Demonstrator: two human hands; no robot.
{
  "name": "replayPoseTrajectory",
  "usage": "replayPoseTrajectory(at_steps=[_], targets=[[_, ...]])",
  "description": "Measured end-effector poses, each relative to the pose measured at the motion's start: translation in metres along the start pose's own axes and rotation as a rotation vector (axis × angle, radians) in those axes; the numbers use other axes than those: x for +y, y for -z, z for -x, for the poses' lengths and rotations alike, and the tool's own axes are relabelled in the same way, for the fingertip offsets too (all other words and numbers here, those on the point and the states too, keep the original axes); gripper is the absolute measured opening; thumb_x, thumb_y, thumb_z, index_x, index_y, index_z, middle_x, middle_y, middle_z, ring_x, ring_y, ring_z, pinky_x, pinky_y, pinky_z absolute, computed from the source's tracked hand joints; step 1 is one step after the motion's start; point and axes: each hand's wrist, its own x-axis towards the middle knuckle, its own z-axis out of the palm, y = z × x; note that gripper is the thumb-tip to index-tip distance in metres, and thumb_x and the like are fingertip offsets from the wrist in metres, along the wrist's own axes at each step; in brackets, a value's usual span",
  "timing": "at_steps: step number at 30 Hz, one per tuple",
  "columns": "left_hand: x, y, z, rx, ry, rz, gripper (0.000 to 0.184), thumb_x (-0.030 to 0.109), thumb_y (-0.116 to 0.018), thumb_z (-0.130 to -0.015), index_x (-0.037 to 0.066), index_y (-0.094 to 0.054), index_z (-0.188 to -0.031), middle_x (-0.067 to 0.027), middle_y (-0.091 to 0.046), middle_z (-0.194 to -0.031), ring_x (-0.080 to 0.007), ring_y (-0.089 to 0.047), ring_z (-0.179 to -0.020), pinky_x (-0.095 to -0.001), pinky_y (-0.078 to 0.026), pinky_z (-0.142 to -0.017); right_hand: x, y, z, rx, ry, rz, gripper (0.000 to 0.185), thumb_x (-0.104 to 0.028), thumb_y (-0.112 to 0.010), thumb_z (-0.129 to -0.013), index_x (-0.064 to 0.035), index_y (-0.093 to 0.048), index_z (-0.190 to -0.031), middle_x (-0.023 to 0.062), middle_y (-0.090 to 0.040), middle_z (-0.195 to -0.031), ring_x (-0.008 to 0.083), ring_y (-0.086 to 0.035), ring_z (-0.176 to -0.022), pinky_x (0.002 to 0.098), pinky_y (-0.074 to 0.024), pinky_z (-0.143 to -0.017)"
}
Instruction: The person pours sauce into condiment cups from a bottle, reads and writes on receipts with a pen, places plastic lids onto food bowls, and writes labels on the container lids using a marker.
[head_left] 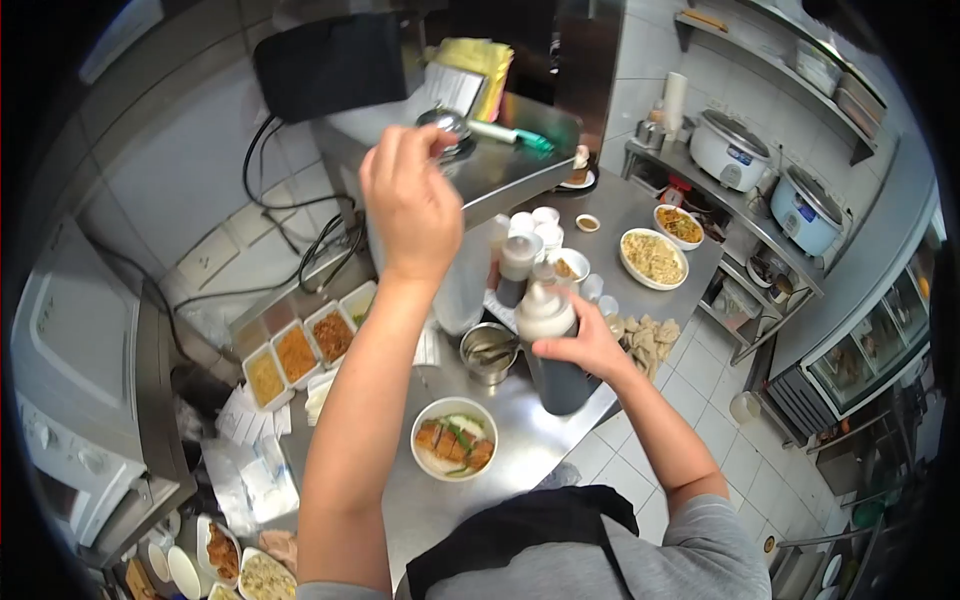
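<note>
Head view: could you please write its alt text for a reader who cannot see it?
A person's right hand holds a bottle, pale above and dark below, while the raised left hand appears near a metal bell on a steel shelf. In the lower middle, a bowl of sliced browned food stands on a steel counter.

A head-worn camera looks forward and steeply down from close above the steel counter (532,452). Its fisheye view is dark-rimmed.
</note>
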Motion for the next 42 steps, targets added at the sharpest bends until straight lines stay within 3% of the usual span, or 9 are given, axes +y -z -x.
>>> replayPoseTrajectory(at_steps=[2, 6, 11, 17, 29, 33, 36, 40, 42], targets=[[-0.003, -0.002, -0.001, 0.063, -0.072, 0.003, 0.021, -0.007, -0.042, -0.071, 0.003, -0.056, -0.084, -0.0104, -0.054, -0.079, -0.0269, -0.054, -0.075, -0.0362, -0.040, -0.069, 0.000, -0.019, 0.014, -0.255, -0.108, 0.107, 0.070, -0.022, -0.082, -0.061, 0.0024, -0.050, -0.118, 0.0069, -0.062, -0.101, 0.0134, -0.056, -0.095, 0.0284, -0.0425, -0.088], [-0.009, -0.005, 0.000, 0.132, -0.111, -0.030, 0.018, -0.002, -0.047, -0.070, 0.007, -0.057, -0.082, -0.0073, -0.053, -0.076, -0.0265, -0.054, -0.075, -0.0376, -0.038, -0.072, 0.026, -0.054, 0.040, -0.580, -0.231, 0.421, 0.068, -0.028, -0.080, -0.059, 0.0020, -0.054, -0.114, 0.0123, -0.063, -0.097, 0.0203, -0.060, -0.091, 0.0312, -0.0455, -0.084], [-0.005, -0.006, 0.002, 0.156, -0.076, -0.039, 0.018, -0.003, -0.053, -0.069, 0.010, -0.059, -0.080, -0.0047, -0.052, -0.077, -0.0242, -0.053, -0.077, -0.0360, -0.036, -0.076, 0.024, -0.082, 0.053, -0.735, -0.186, 0.743, 0.073, -0.034, -0.077, -0.055, 0.0032, -0.054, -0.113, 0.0201, -0.064, -0.081, 0.0331, -0.063, -0.078, 0.0397, -0.0495, -0.073], [-0.003, -0.004, 0.002, 0.166, -0.077, -0.041, 0.017, -0.002, -0.055, -0.069, 0.010, -0.059, -0.079, -0.0048, -0.052, -0.079, -0.0240, -0.053, -0.079, -0.0361, -0.035, -0.077, 0.010, -0.099, 0.052, -0.853, -0.201, 0.983, 0.072, -0.035, -0.075, -0.057, 0.0023, -0.053, -0.114, 0.0211, -0.064, -0.085, 0.0345, -0.063, -0.083, 0.0423, -0.0505, -0.075], [-0.008, -0.006, 0.002, 0.087, -0.076, -0.072, 0.018, -0.004, -0.052, -0.069, 0.008, -0.058, -0.081, -0.0055, -0.052, -0.078, -0.0251, -0.053, -0.077, -0.0361, -0.037, -0.076, 0.013, -0.068, 0.033, -0.719, -0.182, 0.818, 0.073, -0.034, -0.079, -0.055, 0.0023, -0.054, -0.113, 0.0179, -0.063, -0.077, 0.0291, -0.063, -0.077, 0.0365, -0.0488, -0.074], [-0.007, -0.004, 0.002, 0.102, -0.094, -0.087, 0.020, -0.005, -0.046, -0.070, 0.006, -0.057, -0.082, -0.0061, -0.053, -0.074, -0.0246, -0.054, -0.072, -0.0357, -0.039, -0.072, 0.022, -0.045, 0.024, -0.569, -0.186, 0.367, 0.066, -0.022, -0.082, -0.059, -0.0010, -0.052, -0.114, 0.0079, -0.061, -0.100, 0.0164, -0.058, -0.091, 0.0298, -0.0443, -0.084], [-0.003, -0.004, 0.001, 0.073, -0.067, -0.072, 0.018, -0.005, -0.047, -0.071, 0.006, -0.057, -0.082, -0.0068, -0.053, -0.076, -0.0255, -0.054, -0.074, -0.0364, -0.038, -0.074, 0.013, -0.023, 0.015, -0.405, -0.267, 0.019, 0.068, -0.015, -0.082, -0.060, -0.0043, -0.049, -0.119, 0.0037, -0.059, -0.105, 0.0147, -0.055, -0.097, 0.0289, -0.0421, -0.088], [0.002, -0.001, 0.001, 0.023, -0.033, -0.056, 0.016, -0.005, -0.047, -0.071, 0.005, -0.055, -0.081, -0.0081, -0.052, -0.078, -0.0276, -0.052, -0.077, -0.0378, -0.037, -0.075, -0.009, 0.000, -0.011, -0.116, -0.102, -0.301, 0.069, -0.006, -0.080, -0.061, -0.0051, -0.044, -0.119, 0.0033, -0.057, -0.104, 0.0129, -0.055, -0.097, 0.0298, -0.0426, -0.089], [0.004, 0.004, -0.003, 0.011, -0.064, -0.104, 0.018, -0.005, -0.044, -0.071, 0.003, -0.056, -0.080, -0.0101, -0.052, -0.077, -0.0278, -0.052, -0.075, -0.0381, -0.038, -0.072, -0.019, 0.001, -0.027, 0.010, 0.100, -0.082, 0.072, -0.009, -0.080, -0.057, -0.0045, -0.042, -0.118, 0.0056, -0.055, -0.106, 0.0162, -0.054, -0.099, 0.0313, -0.0423, -0.089]])
